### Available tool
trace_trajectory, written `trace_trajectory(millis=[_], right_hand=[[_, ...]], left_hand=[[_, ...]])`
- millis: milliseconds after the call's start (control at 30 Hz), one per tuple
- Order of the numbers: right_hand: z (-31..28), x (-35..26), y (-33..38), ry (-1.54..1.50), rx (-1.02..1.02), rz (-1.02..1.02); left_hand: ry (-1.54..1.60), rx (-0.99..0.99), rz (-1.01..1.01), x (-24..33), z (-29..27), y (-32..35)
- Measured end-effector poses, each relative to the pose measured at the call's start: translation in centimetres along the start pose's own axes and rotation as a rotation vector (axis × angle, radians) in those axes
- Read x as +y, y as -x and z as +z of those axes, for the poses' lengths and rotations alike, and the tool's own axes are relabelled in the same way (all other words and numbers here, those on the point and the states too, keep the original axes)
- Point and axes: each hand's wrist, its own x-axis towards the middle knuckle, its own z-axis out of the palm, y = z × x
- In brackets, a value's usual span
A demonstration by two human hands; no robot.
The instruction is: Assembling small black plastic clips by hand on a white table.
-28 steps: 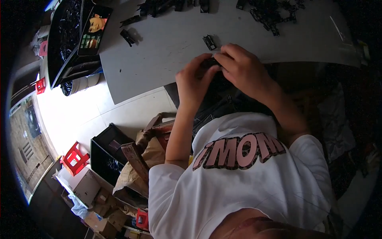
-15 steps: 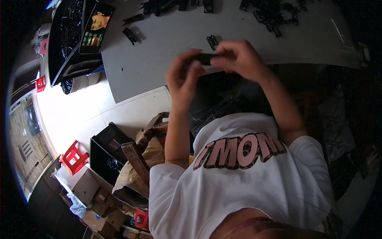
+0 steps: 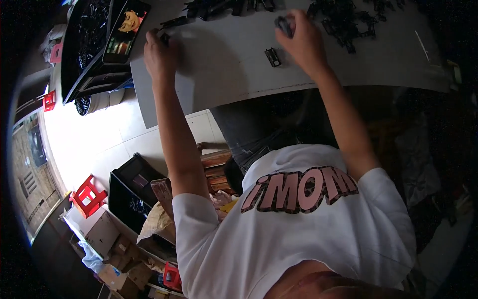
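Note:
At the table's far left, my left hand [image 3: 162, 59] closes its fingers on a small black plastic part [image 3: 165, 38], which they half cover. My right hand [image 3: 306, 45] is over the far middle of the table, gripping another black plastic part [image 3: 284, 27] between thumb and fingers; that part is a little blurred. Between the hands, closer to the right one, a rectangular black plastic part [image 3: 273, 57] with open slots lies on the grey table [image 3: 214, 74].
A phone [image 3: 127, 32] playing a video leans by a black crate [image 3: 89, 45] of black parts at left. Piles of black parts [image 3: 343, 25] and a row of them [image 3: 219, 7] lie along the far side. Red stools [image 3: 88, 196] and boxes [image 3: 102, 231] stand lower left.
Both hands were together at the table's near edge around a dark part. They have separated: the left moved far left to a part lying there, the right moved farther away with a part.

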Motion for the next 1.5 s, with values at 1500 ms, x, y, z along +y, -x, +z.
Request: trace_trajectory(millis=[1500], right_hand=[[-3.5,-3.1,3.4,-0.22,-0.497,-0.141]], left_hand=[[0.758,-0.341,-0.103,13.1,-0.2,11.1]])
